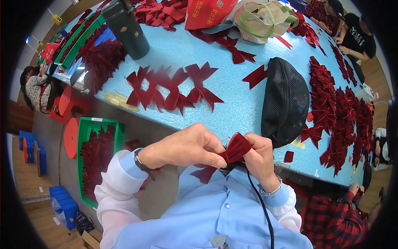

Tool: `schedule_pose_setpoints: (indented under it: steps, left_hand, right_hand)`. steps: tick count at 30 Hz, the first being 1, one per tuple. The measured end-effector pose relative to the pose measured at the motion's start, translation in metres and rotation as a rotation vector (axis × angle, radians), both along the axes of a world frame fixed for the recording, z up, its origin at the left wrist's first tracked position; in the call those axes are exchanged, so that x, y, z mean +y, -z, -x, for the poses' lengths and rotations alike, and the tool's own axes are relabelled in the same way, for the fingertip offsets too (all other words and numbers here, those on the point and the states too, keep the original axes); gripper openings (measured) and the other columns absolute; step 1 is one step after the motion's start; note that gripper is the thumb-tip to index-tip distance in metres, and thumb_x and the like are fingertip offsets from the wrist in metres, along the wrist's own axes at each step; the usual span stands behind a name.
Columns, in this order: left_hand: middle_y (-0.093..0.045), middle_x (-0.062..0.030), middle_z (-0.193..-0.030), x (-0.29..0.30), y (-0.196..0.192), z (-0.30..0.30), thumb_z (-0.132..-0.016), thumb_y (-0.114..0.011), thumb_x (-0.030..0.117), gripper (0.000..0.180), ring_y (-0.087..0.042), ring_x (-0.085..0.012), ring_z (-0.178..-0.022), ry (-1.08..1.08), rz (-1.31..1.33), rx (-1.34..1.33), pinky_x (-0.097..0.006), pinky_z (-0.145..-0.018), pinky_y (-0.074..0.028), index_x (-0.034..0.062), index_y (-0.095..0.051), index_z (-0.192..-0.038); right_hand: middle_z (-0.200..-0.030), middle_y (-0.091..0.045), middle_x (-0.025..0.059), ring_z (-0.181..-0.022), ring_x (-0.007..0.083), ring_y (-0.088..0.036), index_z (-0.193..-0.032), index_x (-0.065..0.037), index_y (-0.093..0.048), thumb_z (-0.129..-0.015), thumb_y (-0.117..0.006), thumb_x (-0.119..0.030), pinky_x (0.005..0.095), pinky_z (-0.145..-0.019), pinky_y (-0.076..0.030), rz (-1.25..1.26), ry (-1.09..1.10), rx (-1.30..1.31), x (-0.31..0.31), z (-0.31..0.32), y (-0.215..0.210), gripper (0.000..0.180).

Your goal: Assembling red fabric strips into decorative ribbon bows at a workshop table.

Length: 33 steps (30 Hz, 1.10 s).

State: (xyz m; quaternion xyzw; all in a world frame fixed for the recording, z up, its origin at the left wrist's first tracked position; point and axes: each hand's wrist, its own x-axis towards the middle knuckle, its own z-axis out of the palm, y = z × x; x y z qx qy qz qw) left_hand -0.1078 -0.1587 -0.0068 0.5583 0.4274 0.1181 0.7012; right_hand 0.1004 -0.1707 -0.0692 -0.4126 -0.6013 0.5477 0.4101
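A dark red velvet bow [237,148] is held up in front of my chest, just off the table's near edge. My left hand [195,146] pinches it at the middle between thumb and fingers. On its other side my right hand [260,157] is closed on the bow's loop, the fingers partly hidden behind the cloth. One tail of the bow hangs below my left fingers. Beyond my hands, several finished-looking red bows [176,94] lie in a row on the blue table [232,108].
A black mesh pouch [286,99] lies right of my hands. Piles of red bows [331,112] cover the table's right side. A dark tumbler [126,31] and a cream bag [259,23] stand farther back. At left sits a green crate [82,137] of bows by red stools [71,135]. Other people work around.
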Motion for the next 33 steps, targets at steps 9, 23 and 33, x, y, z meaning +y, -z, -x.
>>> schedule_pose_setpoints:
  steps: [9,23,33]
  left_hand:
    - [-0.065,-0.0017,-0.072,-0.006,0.027,0.025,-0.077,-0.074,0.015,0.019,-0.055,-0.0048,-0.065,-0.071,0.13,-0.061,-0.02,-0.06,-0.044,-0.0017,-0.068,-0.084]
    - [-0.061,0.0006,-0.072,-0.026,0.035,0.025,-0.085,-0.065,0.023,0.027,-0.047,-0.0036,-0.061,-0.144,0.073,-0.136,-0.02,-0.053,-0.036,0.0003,-0.066,-0.101]
    - [-0.062,0.0003,-0.077,-0.029,0.042,0.022,-0.086,-0.064,0.025,0.031,-0.048,-0.0039,-0.063,-0.213,0.074,-0.195,-0.02,-0.055,-0.038,0.0005,-0.066,-0.104]
  right_hand:
    - [-0.07,-0.061,0.0025,-0.064,0.0062,-0.055,-0.077,0.002,-0.06,-0.082,-0.064,-0.007,0.0207,-0.057,-0.045,0.112,-0.211,-0.219,0.012,0.001,-0.005,0.011]
    - [-0.096,-0.061,0.0101,-0.087,0.0112,-0.058,-0.106,0.005,-0.054,-0.085,-0.064,-0.013,0.0236,-0.077,-0.047,0.091,-0.201,0.009,0.005,0.005,-0.009,0.03]
    - [-0.098,-0.062,0.0122,-0.089,0.014,-0.06,-0.111,0.008,-0.05,-0.086,-0.06,-0.005,0.0257,-0.079,-0.048,0.183,-0.183,0.151,-0.004,0.005,-0.004,0.03]
